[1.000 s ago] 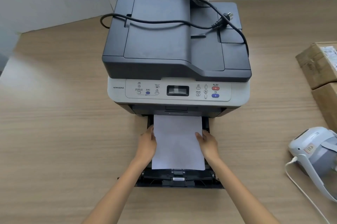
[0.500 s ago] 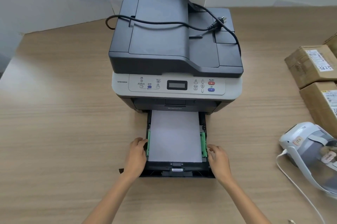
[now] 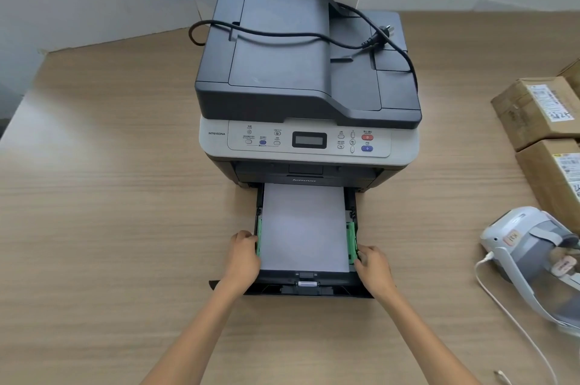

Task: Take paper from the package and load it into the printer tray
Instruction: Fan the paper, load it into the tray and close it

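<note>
Tabletop (image 3: 110,227) left of tray (image 3: 314,290) open; boxes (image 3: 533,111) crowd right.

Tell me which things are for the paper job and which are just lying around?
For the job: grey and black printer; pulled-out black plastic tray; white paper stack; left hand; right hand.

Lying about: brown cardboard boxes; white and grey headset; black power cord.

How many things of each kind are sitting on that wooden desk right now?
Printer: 1
Pulled-out paper tray: 1
Paper stack: 1
Cardboard boxes: 3, one only a corner at the frame edge
White and grey headset: 1
Total: 7
</note>
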### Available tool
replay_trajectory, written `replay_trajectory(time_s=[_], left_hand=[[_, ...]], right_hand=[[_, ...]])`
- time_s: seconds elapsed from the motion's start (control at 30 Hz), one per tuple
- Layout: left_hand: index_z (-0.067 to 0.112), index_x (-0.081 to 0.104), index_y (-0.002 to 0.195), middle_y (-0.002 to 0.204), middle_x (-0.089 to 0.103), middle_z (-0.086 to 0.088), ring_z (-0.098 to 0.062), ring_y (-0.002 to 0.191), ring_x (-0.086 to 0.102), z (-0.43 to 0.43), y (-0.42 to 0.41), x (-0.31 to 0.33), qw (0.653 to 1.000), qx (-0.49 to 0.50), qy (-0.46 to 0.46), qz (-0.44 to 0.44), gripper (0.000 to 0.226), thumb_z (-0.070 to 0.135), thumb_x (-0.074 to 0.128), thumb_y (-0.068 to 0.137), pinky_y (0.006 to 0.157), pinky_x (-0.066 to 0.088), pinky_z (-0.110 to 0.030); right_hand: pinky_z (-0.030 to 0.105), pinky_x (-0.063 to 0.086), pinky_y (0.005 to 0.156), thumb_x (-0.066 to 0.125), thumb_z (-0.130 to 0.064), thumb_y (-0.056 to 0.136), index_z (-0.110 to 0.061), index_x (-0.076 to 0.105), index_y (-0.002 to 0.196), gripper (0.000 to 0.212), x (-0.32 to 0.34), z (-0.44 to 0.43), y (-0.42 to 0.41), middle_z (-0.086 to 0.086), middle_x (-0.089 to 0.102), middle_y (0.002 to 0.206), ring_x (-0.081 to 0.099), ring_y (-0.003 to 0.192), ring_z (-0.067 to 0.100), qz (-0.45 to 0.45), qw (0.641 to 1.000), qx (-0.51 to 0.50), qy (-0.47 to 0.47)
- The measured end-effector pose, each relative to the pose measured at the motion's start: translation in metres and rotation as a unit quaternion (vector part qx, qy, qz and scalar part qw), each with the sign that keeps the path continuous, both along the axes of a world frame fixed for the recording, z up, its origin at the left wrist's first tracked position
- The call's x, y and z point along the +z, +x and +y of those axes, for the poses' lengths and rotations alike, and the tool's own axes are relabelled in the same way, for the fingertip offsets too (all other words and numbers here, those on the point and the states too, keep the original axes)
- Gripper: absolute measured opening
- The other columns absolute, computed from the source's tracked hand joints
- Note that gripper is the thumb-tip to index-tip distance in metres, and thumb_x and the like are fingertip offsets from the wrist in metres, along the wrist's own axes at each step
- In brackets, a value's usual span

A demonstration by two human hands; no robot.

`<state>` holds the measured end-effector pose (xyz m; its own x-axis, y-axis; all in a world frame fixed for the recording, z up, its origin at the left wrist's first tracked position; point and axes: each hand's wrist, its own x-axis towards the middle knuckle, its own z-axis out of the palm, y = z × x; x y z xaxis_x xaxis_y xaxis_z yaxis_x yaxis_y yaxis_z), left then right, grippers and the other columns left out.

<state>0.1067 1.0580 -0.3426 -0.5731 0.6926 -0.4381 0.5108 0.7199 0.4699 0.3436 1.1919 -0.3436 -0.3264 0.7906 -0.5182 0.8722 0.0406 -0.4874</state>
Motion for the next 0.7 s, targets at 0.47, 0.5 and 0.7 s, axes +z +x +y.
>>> replay_trajectory(time_s=[0.47, 0.5, 0.7], left_hand=[[-0.004, 0.066, 0.107, 0.148, 0.032, -0.02, -0.036, 0.14, 0.015, 0.004, -0.012, -0.002, 0.996, -0.07, -0.038, -0.03, 0.04, -0.015, 0.041, 0.078, 0.114, 0.018, -0.035], [0.0, 0.065, 0.112, 0.148, 0.032, -0.019, -0.035, 0.14, 0.017, 0.003, -0.015, -0.002, 0.996, -0.082, -0.035, -0.025, 0.044, -0.015, 0.039, 0.08, 0.115, 0.019, -0.037], [0.002, 0.062, 0.118, 0.13, 0.056, -0.018, -0.029, 0.122, 0.05, -0.016, -0.034, 0.006, 0.997, 0.001, 0.017, -0.071, 0.044, -0.014, 0.039, 0.084, 0.105, 0.036, -0.031]], right_hand=[[0.034, 0.042, 0.102, 0.05, 0.002, 0.088, 0.0, 0.046, 0.132, 0.044, 0.005, 0.013, 0.001, 0.021, 0.052, 0.133, 0.051, 0.121, 0.032, -0.007, 0.997, 0.014, -0.071], [0.032, 0.043, 0.097, 0.049, 0.002, 0.089, -0.001, 0.045, 0.133, 0.045, 0.007, 0.012, 0.002, 0.021, 0.056, 0.129, 0.054, 0.117, 0.033, -0.014, 0.997, 0.021, -0.072], [0.028, 0.045, 0.084, 0.052, -0.009, 0.089, -0.012, 0.053, 0.128, 0.04, 0.015, 0.011, 0.018, 0.01, 0.062, 0.121, 0.059, 0.105, 0.024, -0.032, 0.998, 0.026, -0.046]])
